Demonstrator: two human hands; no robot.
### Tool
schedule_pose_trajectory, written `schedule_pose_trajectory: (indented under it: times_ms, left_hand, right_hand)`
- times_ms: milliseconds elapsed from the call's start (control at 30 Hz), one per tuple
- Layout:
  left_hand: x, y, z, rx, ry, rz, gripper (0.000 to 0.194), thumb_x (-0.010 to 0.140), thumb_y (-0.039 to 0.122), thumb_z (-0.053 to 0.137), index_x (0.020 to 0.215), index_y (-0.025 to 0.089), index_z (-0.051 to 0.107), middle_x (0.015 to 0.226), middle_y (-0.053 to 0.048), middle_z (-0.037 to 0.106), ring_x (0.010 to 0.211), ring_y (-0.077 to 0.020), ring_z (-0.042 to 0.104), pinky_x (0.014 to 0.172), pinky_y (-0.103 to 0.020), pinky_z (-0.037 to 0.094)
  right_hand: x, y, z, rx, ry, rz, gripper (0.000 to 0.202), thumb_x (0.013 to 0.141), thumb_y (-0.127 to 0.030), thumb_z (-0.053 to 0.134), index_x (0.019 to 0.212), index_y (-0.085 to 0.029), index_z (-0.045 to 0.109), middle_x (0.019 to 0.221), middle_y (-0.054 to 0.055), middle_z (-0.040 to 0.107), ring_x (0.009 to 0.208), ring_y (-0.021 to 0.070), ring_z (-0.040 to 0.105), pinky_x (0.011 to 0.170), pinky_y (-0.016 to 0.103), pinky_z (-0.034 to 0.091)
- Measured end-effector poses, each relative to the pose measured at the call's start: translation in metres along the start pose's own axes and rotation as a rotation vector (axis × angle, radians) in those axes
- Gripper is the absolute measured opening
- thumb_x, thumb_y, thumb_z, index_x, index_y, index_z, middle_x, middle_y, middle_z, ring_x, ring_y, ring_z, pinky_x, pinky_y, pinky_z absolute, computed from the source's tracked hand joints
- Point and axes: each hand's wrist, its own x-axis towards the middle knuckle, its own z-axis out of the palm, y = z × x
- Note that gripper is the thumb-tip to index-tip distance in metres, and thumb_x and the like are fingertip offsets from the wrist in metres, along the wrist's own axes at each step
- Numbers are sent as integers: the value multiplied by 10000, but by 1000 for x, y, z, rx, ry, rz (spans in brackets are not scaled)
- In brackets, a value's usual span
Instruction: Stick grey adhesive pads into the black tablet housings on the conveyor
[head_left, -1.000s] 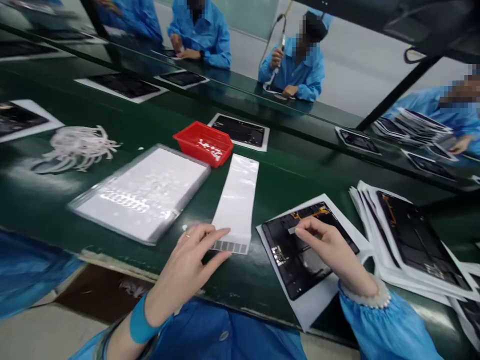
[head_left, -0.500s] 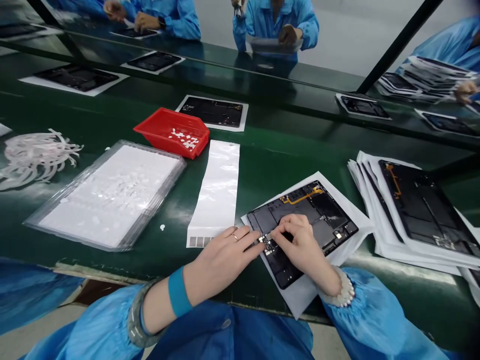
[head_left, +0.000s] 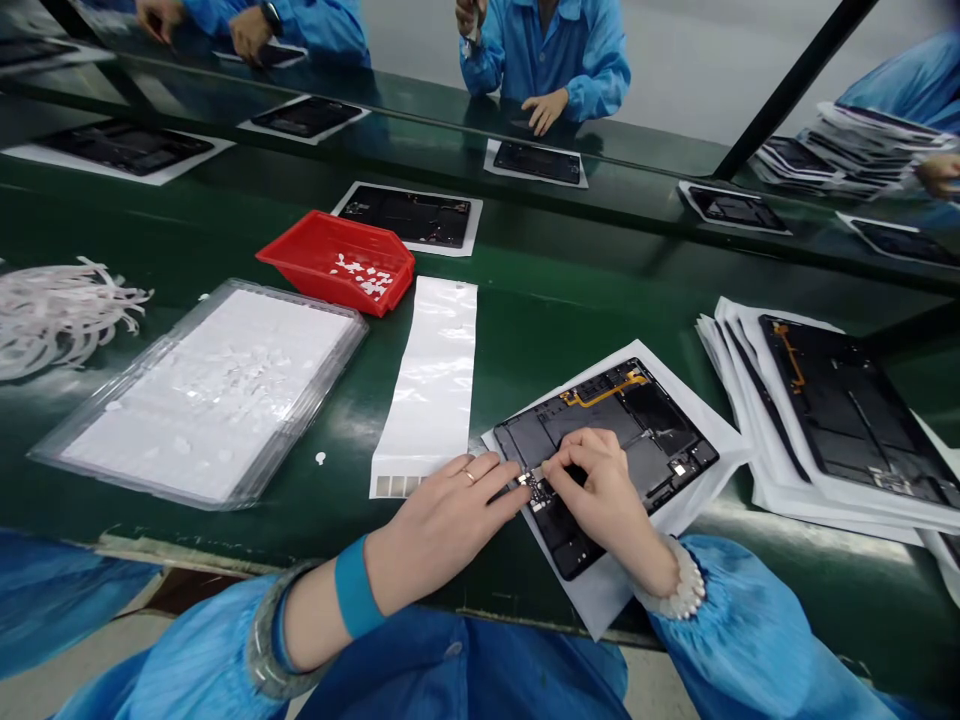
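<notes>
A black tablet housing [head_left: 630, 425] with an orange flex cable [head_left: 604, 392] lies tilted on a white sheet [head_left: 720, 432]. My left hand [head_left: 457, 510] rests at its left edge, fingers stretched out beside a small circuit board [head_left: 536, 490]. Thumb and forefinger of my right hand [head_left: 600, 485] are pinched together over that board. Between them a small greyish piece partly shows; its kind is hidden by the fingers. Just left of the housing is a white backing strip [head_left: 435, 370] with a row of grey rectangles along its near end, close to my left hand.
A red bin [head_left: 300, 250] holds small white pieces. Left of the strip lies a clear tray [head_left: 296, 425] with a white sheet and scraps. Curled strips [head_left: 64, 310] lie far left. Stacked housings [head_left: 855, 400] stand right. Co-workers sit across; another housing [head_left: 409, 215] lies behind the bin.
My hands have stayed almost in place over the housing. Across the bench, a co-worker's hand has come down, and a housing on a white sheet now lies before that person.
</notes>
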Motion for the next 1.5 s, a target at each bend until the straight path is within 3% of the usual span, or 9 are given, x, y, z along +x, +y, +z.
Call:
schedule_pose_trajectory:
  times_ms: [233,633,733,867,1000,1167,1500]
  left_hand:
    - [3,0,1,29,32,-2,256,958,155,379,1167,158,527,1072,-84,618,990,-221,575,806,-353,457]
    - [12,1,3,61,-65,19,262,943,207,446,1197,170,499,1024,-71,580,938,-230,547,732,-347,413]
    - [13,2,1,70,-83,24,254,945,220,448,1189,177,507,1033,-69,582,944,-226,547,739,-341,414]
    - [17,-4,-4,54,-81,50,291,902,271,556,1179,191,519,1059,-66,576,932,-220,545,749,-335,422]
    - [27,-17,-9,9,-110,97,308,851,356,636,1112,215,553,1113,-65,555,1000,-242,512,777,-342,415]
    - [37,-25,-10,-23,-155,184,249,847,363,640,1048,230,576,1160,-37,549,1014,-238,486,788,-349,383]
    - [37,-25,-8,-83,-146,134,232,872,397,593,1052,252,581,1189,-34,536,1037,-254,462,769,-361,338]
  right_hand:
    - [0,0,0,-11,2,0,192,855,-256,541,674,-225,597,853,25,587,963,236,450,837,404,326]
    - [1,0,-7,-137,-37,-69,181,868,-259,520,719,-217,614,893,36,600,928,230,491,816,403,351]
    - [4,8,-20,-167,53,-97,162,883,-303,506,858,-211,637,950,56,611,926,228,538,829,410,374]
    - [8,27,-34,-17,196,-91,206,907,-331,474,966,-189,610,1009,81,593,927,203,579,823,346,441]
    - [10,43,-27,-70,151,-123,180,908,-334,478,921,-203,602,946,69,625,897,220,582,806,362,438]
    - [12,47,-17,-188,144,-158,176,910,-324,478,891,-209,610,923,59,638,875,225,568,781,365,405]
    - [11,41,-19,-209,142,-157,155,912,-292,478,873,-211,604,879,36,628,831,210,541,730,345,349]
